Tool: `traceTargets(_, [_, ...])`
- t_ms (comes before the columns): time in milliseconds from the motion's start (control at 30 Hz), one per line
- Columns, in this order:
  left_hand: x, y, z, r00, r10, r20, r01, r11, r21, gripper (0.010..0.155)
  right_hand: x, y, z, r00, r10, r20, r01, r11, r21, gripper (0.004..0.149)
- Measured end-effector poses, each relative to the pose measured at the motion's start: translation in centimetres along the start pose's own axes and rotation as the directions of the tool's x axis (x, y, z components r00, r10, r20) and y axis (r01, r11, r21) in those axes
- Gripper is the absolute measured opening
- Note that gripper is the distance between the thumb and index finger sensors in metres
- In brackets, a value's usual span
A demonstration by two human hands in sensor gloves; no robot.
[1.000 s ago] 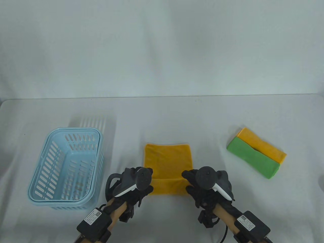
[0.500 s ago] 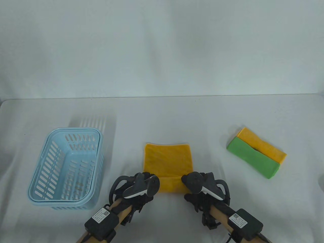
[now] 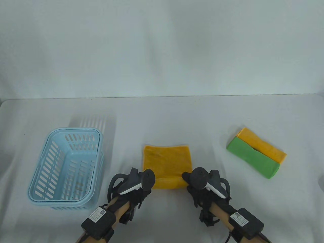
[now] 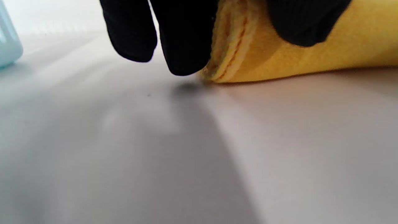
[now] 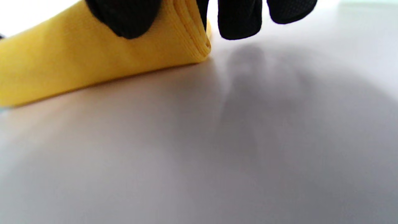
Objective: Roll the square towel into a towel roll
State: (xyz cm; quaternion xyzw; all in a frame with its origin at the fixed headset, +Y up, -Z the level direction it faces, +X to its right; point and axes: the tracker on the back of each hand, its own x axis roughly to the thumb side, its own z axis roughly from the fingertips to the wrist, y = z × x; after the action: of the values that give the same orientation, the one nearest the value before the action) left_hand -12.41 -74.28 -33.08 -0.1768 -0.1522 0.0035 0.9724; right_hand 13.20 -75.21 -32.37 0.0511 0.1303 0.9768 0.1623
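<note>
the trackers hide both hands' fingers in the table view; the towel [image 3: 167,162] looks rolled at its near edge.

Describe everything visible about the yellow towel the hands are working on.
The yellow towel is soft, fleecy cloth with a stitched hem, lying flat on the white table between the blue basket and two folded towels. Its near edge is turned over into a low roll of a few layers. The left hand and right hand pinch the roll's two ends.
</note>
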Motion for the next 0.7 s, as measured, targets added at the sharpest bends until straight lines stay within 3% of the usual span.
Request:
traceTargets(267, [-1.2, 1.0, 0.2, 0.992, 0.121, -0.035, -0.12, 0.993, 0.018, 0.063, -0.9, -0.8, -0.1, 0.989, -0.137, -0.054, 0.136, 0.991, -0.016, 0.06])
traceTargets(500, [-2.2, 0.7, -0.1, 0.964, 0.252, -0.085, -0.258, 0.964, -0.066, 0.061, -1.8, -0.8, -0.3, 0.961, -0.243, -0.131, 0.245, 0.97, -0.002, 0.061])
traceTargets(600, [-2.3, 0.5, 0.0, 0.965, 0.239, -0.111, -0.246, 0.967, -0.058, 0.06, -2.1, -0.6, -0.5, 0.956, -0.247, -0.156, 0.246, 0.969, -0.03, 0.061])
traceTargets(700, [-2.4, 0.5, 0.0, 0.972, 0.178, -0.156, -0.178, 0.984, 0.012, 0.064, -2.5, -0.7, -0.7, 0.95, -0.258, -0.176, 0.25, 0.966, -0.066, 0.061])
